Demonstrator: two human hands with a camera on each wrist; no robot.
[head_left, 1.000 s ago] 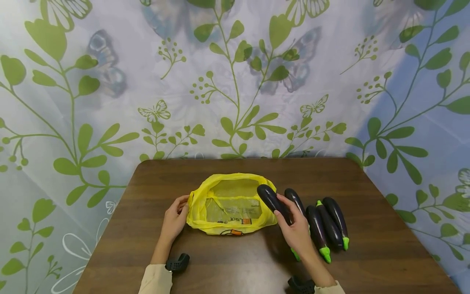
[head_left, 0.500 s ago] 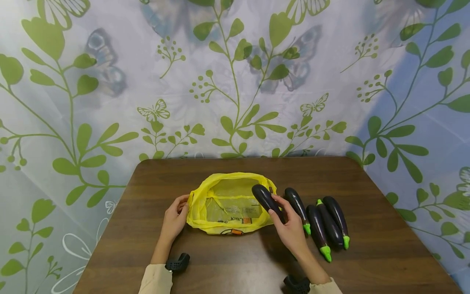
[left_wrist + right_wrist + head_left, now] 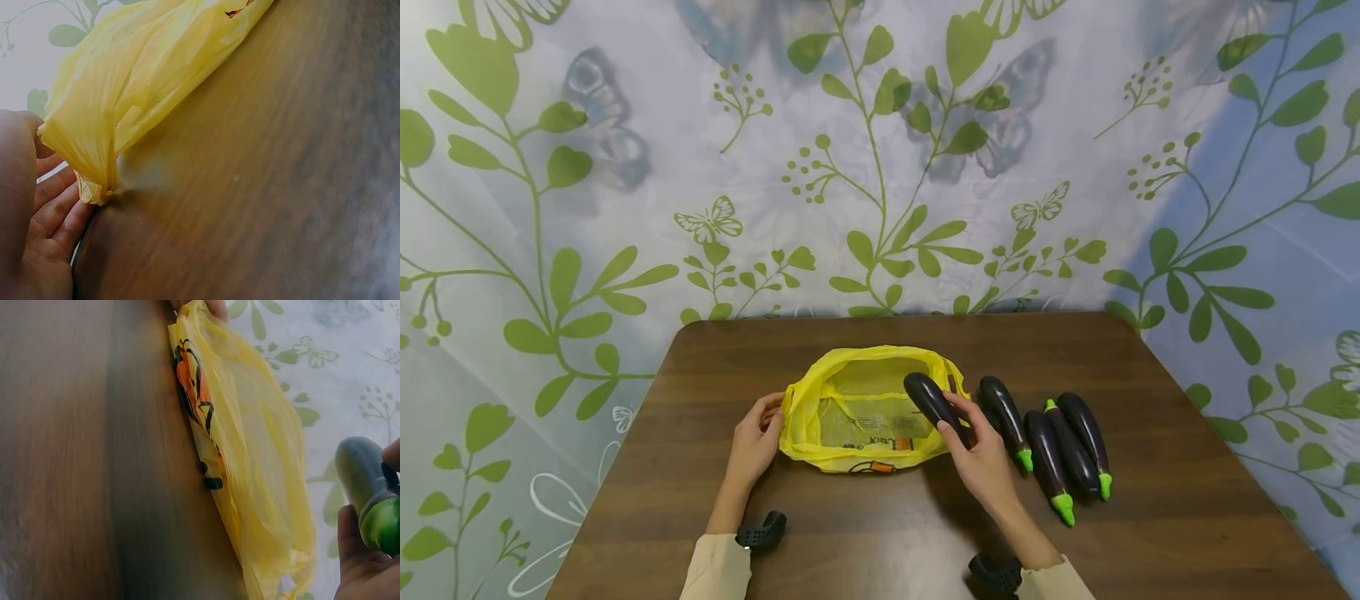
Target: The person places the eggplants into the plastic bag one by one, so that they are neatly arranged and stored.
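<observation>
A yellow plastic bag (image 3: 805, 417) lies with its mouth spread wide on the table. My left hand (image 3: 756, 440) holds its left end, and in the left wrist view the thumb and fingers (image 3: 56, 215) are at the gathered yellow film (image 3: 94, 125). My right hand (image 3: 981, 458) grips a dark purple eggplant (image 3: 927, 400) whose rounded end overlaps the right part of the bag's mouth. In the right wrist view this eggplant's green cap (image 3: 382, 526) points toward the camera, beside the bag (image 3: 262, 456). Its cap is hidden behind the hand in the head view.
Right of the bag lie several more eggplants with green caps, among them a nearer one (image 3: 1007, 417) and a far-right one (image 3: 1086, 437). The brown wooden table (image 3: 850, 542) ends at a patterned cloth backdrop (image 3: 820, 275).
My right hand has carried the eggplant leftward, from the bag's right edge to over its mouth. The left hand keeps its place at the bag's left end. The head view has tilted slightly.
</observation>
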